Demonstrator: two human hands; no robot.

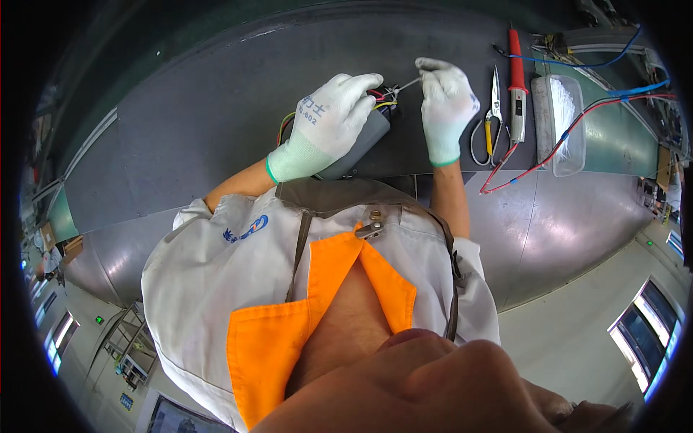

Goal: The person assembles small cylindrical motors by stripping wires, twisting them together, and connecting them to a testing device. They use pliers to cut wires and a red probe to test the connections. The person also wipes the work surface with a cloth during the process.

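White gloves with green cuffs cover both my hands. My left hand (326,124) lies over a dark grey box-shaped part (369,136), its fingers closed on a bundle of thin wires (386,99) in red, black and yellow. A white cable tie (409,84) runs from this bundle up to the right. Its free end is pinched between the thumb and forefinger of my right hand (446,105). My left palm hides much of the grey part, and more coloured wires (282,130) show on its left side.
Right of my right hand lie yellow-handled scissors (492,119), a red-and-grey pen-shaped tool (517,94) with a red lead, and a clear plastic box (567,123) of white cable ties. A blue cable (585,65) crosses the far right. The dark mat (195,108) covers the bench.
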